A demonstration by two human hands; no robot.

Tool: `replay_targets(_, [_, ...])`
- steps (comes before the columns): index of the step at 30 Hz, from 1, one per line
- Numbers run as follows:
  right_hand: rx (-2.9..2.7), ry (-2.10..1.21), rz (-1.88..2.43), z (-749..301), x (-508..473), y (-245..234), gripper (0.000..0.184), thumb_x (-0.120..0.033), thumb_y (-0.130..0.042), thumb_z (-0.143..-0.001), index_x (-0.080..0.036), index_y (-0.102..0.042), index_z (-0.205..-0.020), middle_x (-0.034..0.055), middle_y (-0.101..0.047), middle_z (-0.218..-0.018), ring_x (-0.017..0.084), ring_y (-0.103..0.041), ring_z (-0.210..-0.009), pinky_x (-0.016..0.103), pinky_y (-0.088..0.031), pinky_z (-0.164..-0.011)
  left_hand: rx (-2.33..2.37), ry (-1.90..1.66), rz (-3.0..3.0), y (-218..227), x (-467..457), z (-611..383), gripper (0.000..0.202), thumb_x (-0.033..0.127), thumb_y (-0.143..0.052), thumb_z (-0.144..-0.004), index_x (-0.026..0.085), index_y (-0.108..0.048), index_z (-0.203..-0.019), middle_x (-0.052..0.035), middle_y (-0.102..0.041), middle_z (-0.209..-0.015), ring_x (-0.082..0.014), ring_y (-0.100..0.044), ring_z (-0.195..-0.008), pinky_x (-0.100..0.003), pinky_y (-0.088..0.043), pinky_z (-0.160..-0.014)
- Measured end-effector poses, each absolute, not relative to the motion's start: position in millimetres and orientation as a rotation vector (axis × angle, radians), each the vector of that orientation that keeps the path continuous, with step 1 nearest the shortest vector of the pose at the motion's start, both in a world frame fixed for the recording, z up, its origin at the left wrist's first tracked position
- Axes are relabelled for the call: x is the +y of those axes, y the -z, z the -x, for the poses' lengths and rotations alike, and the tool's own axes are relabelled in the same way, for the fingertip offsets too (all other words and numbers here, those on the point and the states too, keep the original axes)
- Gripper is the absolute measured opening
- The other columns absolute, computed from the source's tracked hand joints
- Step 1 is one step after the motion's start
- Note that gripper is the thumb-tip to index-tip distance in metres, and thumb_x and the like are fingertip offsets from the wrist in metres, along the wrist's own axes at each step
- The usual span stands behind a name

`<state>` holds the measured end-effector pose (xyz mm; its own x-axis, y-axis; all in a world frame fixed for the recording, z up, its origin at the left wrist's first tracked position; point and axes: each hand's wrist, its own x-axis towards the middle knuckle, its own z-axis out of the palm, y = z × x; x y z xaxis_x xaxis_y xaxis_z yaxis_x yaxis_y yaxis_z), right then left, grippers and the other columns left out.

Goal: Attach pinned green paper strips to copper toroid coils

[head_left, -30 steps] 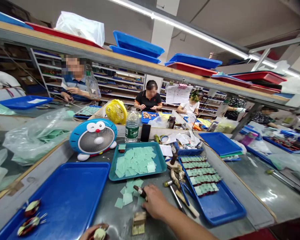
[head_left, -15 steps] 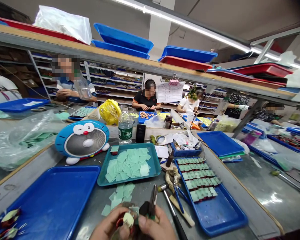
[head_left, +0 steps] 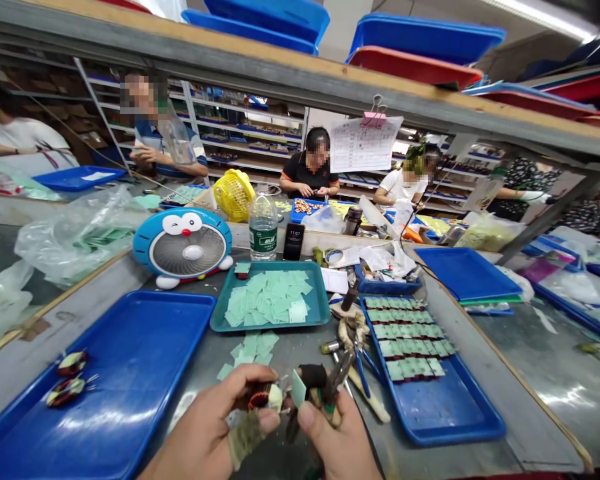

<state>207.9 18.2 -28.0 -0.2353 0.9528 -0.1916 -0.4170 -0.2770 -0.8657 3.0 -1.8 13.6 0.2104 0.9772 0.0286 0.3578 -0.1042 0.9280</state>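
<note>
My left hand (head_left: pixel 207 423) pinches a copper-wound ring coil (head_left: pixel 264 398) with a pale wrapped section; its thumb has tape around it. In my right hand (head_left: pixel 343 437) are a small light-green plate (head_left: pixel 299 389), gripped near the thumb tip, and dark-jawed pliers (head_left: pixel 339 373) pointing up and away. The plate stands on edge just right of the coil; whether the two touch I cannot tell. Loose green plates (head_left: pixel 250 350) lie on the bench beyond my hands. More fill the teal tray (head_left: pixel 217 325). Two similar coils (head_left: pixel 73 363) rest in the left blue tray (head_left: pixel 130 427).
Rows of plate-topped coils (head_left: pixel 410 340) occupy the right blue tray (head_left: pixel 450 417). Between the trays lie blue-handled pliers (head_left: pixel 363 370) and a hammer (head_left: pixel 330 347). A cartoon fan (head_left: pixel 185 243), water bottle (head_left: pixel 263 230) and phone (head_left: pixel 293 241) stand behind. Co-workers sit across the bench.
My view has tilted down. My hands sit higher in the picture, and the green plate has turned edge-up beside the coil. More of both hands now shows.
</note>
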Motion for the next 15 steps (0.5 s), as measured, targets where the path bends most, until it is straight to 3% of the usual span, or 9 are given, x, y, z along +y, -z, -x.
replay_targets(6, [-0.829, -1.738, 0.954, -207.2, 19.5, 25.4, 0.079, -0.058, -0.094, -0.061, -0.017, -0.069, -0.124, 0.0150, -0.077, -0.107, 0.036, -0.073, -0.100, 0.049, -0.058, -0.090, 1.379, -0.941, -1.645, -15.8, -5.7, -6.0, 0.038, 0.043, -0.066, -0.096, 0.033, -0.062, -0.133, -0.0026, -0.074, -0.127, -0.0212, -0.073, -0.110, -0.023, -0.058, -0.094])
replay_targets(15, [-0.738, -1.647, 1.012, -193.8, 6.8, 42.7, 0.074, -0.059, -0.093, -0.060, -0.019, -0.071, -0.119, 0.0125, -0.078, -0.098, 0.032, -0.074, -0.084, 0.044, -0.061, -0.077, 1.338, -1.027, -1.628, -22.5, -7.6, -7.5, 0.033, 0.043, -0.069, -0.094, 0.032, -0.068, -0.125, -0.0018, -0.077, -0.118, -0.0200, -0.076, -0.101, -0.021, -0.060, -0.087])
